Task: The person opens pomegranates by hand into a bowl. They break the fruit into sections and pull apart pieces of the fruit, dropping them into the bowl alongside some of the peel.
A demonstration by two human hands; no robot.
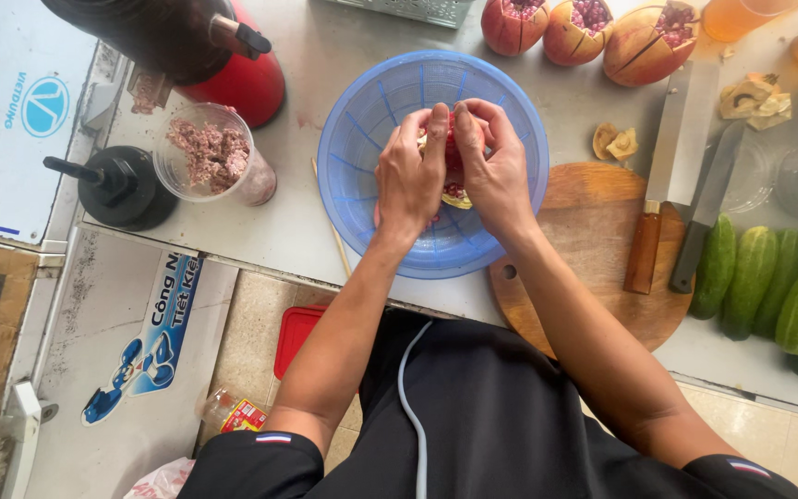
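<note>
Forearms reach up; left hand (410, 176), right hand (494, 166) pressed together, gripping pomegranate piece (455, 157) over blue colander (362, 139). Looks like mid-seeding; next probably needs thumbs prying arils loose.

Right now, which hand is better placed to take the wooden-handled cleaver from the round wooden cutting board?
Probably the right hand. It holds the pomegranate piece over the blue plastic strainer bowl on the side nearer the wooden-handled cleaver on the round wooden cutting board. The left hand would cross over.
</note>
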